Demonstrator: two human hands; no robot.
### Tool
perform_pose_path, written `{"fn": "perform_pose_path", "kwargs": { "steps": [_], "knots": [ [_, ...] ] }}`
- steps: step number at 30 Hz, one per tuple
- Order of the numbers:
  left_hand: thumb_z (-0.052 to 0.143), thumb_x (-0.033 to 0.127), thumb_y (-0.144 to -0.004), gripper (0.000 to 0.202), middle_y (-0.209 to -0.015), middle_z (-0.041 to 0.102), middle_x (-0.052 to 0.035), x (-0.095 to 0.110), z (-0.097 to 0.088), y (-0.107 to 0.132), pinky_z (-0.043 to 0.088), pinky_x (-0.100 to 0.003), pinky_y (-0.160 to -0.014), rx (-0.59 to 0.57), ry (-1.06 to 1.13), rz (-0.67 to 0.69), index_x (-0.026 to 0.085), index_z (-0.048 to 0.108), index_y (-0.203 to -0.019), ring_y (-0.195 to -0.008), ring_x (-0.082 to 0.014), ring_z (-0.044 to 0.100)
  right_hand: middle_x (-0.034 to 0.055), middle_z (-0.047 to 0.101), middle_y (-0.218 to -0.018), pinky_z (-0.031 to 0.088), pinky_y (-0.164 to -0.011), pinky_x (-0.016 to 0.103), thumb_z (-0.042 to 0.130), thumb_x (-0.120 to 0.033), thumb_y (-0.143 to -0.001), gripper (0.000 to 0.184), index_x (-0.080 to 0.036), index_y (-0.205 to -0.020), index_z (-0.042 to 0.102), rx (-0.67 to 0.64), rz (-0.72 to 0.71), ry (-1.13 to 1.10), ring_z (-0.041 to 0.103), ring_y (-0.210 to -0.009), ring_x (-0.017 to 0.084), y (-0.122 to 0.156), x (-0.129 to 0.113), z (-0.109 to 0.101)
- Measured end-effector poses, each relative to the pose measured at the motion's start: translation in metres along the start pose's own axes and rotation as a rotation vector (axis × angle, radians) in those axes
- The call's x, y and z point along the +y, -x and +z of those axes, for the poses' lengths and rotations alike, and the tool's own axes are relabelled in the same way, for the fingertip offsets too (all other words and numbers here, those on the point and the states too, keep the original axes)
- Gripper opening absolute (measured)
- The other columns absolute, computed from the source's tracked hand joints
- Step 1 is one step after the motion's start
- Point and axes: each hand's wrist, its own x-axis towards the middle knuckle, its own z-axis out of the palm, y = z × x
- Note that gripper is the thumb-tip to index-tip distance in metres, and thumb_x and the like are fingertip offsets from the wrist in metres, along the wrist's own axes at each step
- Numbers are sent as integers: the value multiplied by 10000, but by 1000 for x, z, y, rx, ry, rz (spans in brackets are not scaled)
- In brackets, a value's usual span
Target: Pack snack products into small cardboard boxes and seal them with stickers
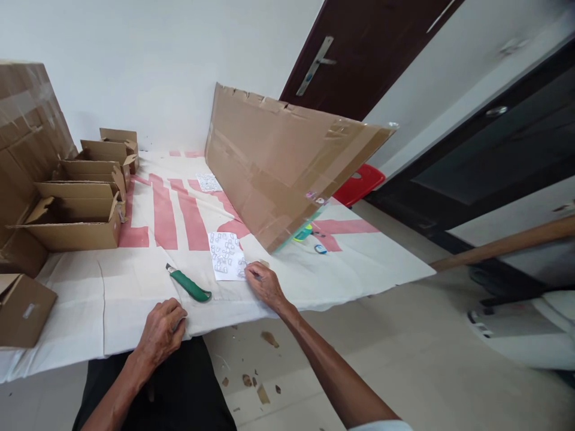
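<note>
My right hand (265, 283) rests on the white cloth (135, 281), its fingertips pinched at the lower right corner of a small sheet of printed stickers (226, 256). My left hand (162, 330) lies near the cloth's front edge with its fingers curled; what they hold, if anything, is hidden. A green-handled utility knife (189, 285) lies on the cloth between the two hands, untouched.
A large flattened cardboard sheet (278, 161) leans tilted at the back right. Several open cardboard boxes (76, 215) line the left side. A second sticker sheet (209, 182) lies farther back. Small items (309, 233) sit under the cardboard's edge. Cardboard scraps (256, 377) litter the floor.
</note>
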Motion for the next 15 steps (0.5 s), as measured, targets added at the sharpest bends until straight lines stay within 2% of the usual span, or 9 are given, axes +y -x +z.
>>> {"fn": "perform_pose_path", "kwargs": {
  "steps": [9,12,15],
  "knots": [
    [534,55,-907,209,-879,671,-41,1,0,-35,516,-320,-735,-19,10,39,208,676,-911,-802,-194,648,37,679,-795,504,-743,313,516,-274,-923,185,-225,-773,615,-23,1,-89,625,-746,188,-10,4,-3],
    [561,65,-923,203,-914,683,-52,2,-3,-61,527,-325,-753,-56,26,49,204,707,-939,-822,-196,661,29,662,-785,487,-745,309,528,-251,-904,161,-221,-774,619,-50,-9,-88,609,-734,180,-14,8,-4],
    [607,80,-912,187,-965,691,-66,3,-5,-101,536,-351,-778,-137,-28,54,208,740,-946,-863,-218,673,26,645,-791,467,-745,308,540,-240,-894,146,-221,-770,614,-65,-19,-80,599,-741,179,-14,12,-6]
  ]
}}
